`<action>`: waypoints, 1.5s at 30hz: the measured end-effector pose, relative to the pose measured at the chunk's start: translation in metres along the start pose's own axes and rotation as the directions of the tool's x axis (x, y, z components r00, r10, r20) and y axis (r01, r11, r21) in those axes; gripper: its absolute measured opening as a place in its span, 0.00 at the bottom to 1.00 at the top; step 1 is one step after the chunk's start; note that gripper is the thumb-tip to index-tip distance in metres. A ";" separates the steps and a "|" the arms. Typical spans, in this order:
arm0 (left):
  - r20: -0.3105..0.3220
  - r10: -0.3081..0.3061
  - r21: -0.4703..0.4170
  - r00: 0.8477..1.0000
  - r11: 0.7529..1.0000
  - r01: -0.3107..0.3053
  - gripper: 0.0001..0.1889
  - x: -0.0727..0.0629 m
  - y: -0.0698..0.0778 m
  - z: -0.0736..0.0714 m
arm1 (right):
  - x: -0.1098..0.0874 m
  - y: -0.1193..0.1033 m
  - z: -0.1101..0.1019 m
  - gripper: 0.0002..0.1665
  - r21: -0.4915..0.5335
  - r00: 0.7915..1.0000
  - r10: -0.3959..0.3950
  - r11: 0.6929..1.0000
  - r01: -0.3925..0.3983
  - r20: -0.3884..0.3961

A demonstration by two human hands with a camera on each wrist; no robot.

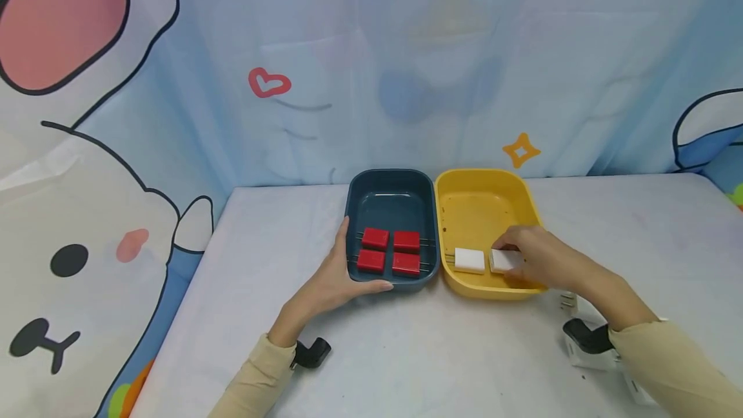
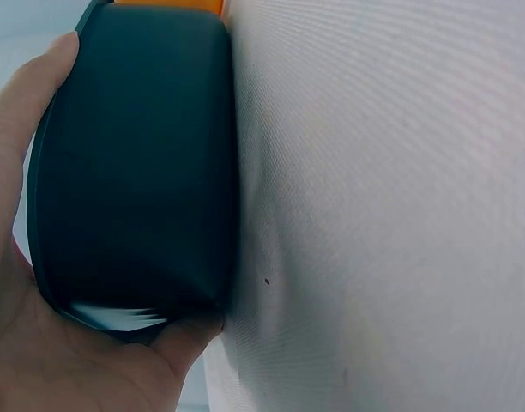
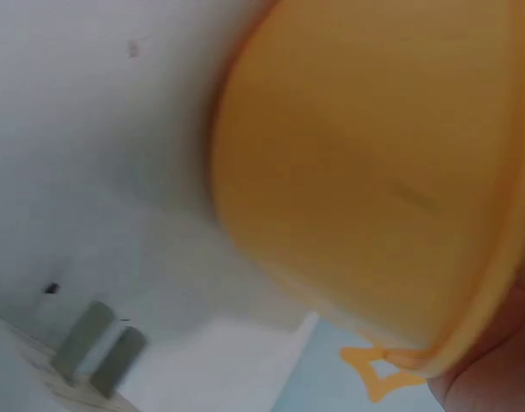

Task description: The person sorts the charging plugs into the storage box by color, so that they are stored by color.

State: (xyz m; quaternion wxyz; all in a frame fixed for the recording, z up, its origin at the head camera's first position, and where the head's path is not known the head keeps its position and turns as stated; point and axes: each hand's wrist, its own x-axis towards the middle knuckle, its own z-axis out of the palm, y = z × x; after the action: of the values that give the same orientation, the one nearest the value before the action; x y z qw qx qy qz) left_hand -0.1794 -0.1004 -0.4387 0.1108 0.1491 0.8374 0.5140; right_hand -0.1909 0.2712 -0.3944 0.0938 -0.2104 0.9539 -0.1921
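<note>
At the left near corner of a dark blue plastic bin (image 1: 391, 179), my left hand (image 1: 333, 279) grips the wall, thumb along the near side and fingers up the left side. Red blocks (image 1: 371, 260) with thin metal pins lie in two rows inside that bin. My right hand (image 1: 548, 260) reaches into the yellow bin (image 1: 484, 289) and pinches a white block (image 1: 502, 261) low over its floor. Another white block (image 1: 469, 260), pins pointing left, lies just left of it. The right wrist view shows the yellow bin's outer wall (image 3: 357, 163); the held block is hidden there.
The two bins stand side by side, touching. Under and beside my right forearm, several white blocks (image 1: 586, 350) lie on the white-covered table (image 1: 278, 244). One white plug-like piece shows two flat metal prongs (image 3: 117, 360). A printed curtain (image 1: 360, 69) hangs behind the table.
</note>
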 end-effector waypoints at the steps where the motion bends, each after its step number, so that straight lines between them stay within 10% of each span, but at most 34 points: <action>1: 0.003 0.007 -0.006 1.000 1.000 -0.007 0.71 0.000 0.000 0.000 | 0.001 0.001 0.001 0.23 -0.009 1.000 0.011 1.000 -0.011 0.006; 29: -0.015 -0.039 0.027 0.999 0.999 0.039 0.70 0.001 0.001 0.000 | -0.001 0.000 0.005 0.26 -0.092 0.997 -0.035 0.995 0.029 -0.065; 45: -0.003 -0.023 0.013 1.000 1.000 0.023 0.70 -0.001 0.001 0.001 | -0.085 -0.008 -0.015 0.33 -0.118 0.922 -0.142 0.987 0.106 -0.360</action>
State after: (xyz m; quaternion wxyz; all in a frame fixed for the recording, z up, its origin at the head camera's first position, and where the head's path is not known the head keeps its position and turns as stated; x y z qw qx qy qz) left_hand -0.1784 -0.0992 -0.4387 0.1144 0.1394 0.8425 0.5077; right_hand -0.1162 0.3067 -0.3692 -0.1088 -0.2349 0.9475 -0.1875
